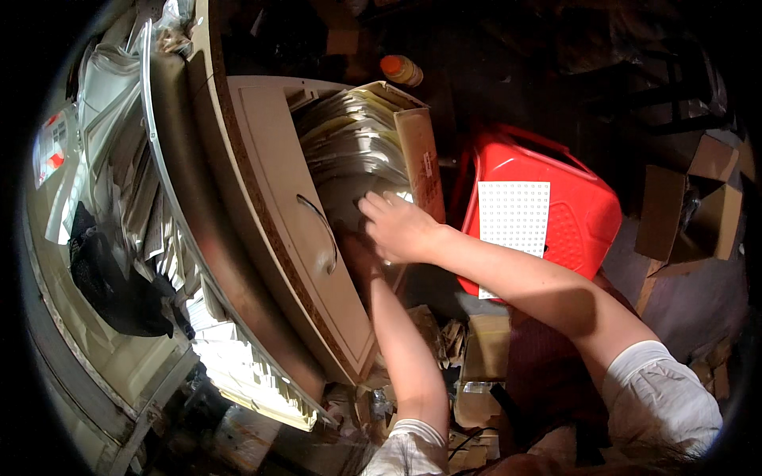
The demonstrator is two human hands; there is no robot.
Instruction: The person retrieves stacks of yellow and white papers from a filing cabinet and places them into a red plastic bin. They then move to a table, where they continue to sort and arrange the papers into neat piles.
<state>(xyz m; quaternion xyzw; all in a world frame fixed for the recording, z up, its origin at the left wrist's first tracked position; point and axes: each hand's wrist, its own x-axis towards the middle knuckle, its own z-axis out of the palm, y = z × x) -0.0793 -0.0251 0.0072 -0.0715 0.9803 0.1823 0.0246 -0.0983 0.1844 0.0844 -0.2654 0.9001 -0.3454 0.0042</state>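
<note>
A pulled-out drawer with a pale front [274, 159] and a curved metal handle [317, 234] holds stacked paper sheets [357, 131], some yellowed. The cardboard flap of a box [418, 155] stands along their right side. Inside the drawer, my right hand [401, 228] is closed, its fingers bent down at the near end of the stack; what they pinch, if anything, cannot be made out. Just to its left, my left hand [359, 255] reaches down behind the drawer front. Shadow and the drawer's edge hide its fingers.
Right of the drawer stands a red plastic stool [571, 190] with a white printed sheet [513, 214] on it. An open cardboard box [690, 206] lies farther right. An orange-capped bottle [402, 70] stands beyond the drawer. Papers and a black cloth-like item [111, 278] crowd the left.
</note>
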